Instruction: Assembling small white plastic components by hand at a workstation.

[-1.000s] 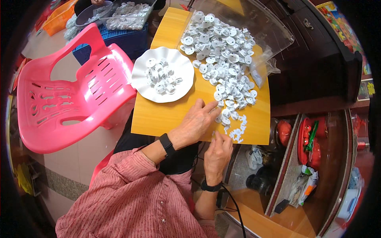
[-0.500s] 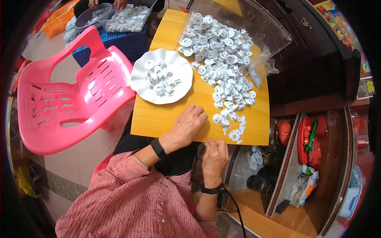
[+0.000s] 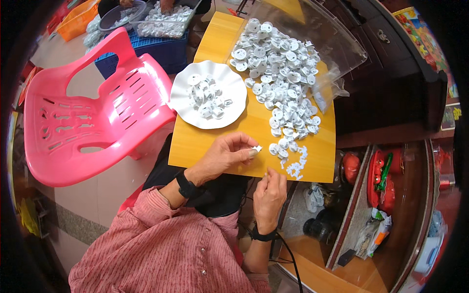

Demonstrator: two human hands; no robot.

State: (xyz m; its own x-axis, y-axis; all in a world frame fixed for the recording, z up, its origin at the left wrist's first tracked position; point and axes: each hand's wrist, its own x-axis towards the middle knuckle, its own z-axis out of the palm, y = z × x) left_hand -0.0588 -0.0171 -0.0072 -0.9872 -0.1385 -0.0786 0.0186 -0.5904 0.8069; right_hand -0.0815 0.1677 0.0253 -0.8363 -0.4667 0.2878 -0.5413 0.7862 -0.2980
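My left hand [image 3: 225, 155] is just above the front part of the yellow board, thumb and fingers pinched on a small white plastic part [image 3: 257, 148]. My right hand [image 3: 270, 199] is closed at the board's front edge, fingertips pressed together; whatever they may hold is too small to make out. Beyond my left hand, a white wavy-rimmed plate [image 3: 233, 106] holds several round white plastic parts [image 3: 207, 95]. A large heap of similar white parts [image 3: 278, 63] spreads over the board's right side. Tiny white pieces [image 3: 296, 168] lie near its front right corner, beside my right hand.
The yellow board [image 3: 195, 151] lies before me. A clear plastic bin [image 3: 337, 34] lies tipped behind the heap, near a clear bag [image 3: 322, 95]. A pink chair [image 3: 97, 107] stands left. Another person's hands [image 3: 166, 5] are over a tub of white parts. Dark cabinets [image 3: 386, 88] stand right.
My left hand has turned and opened its grip outward, now showing a white part at the fingertips. My right hand has dropped slightly. The whole view has shifted a little.
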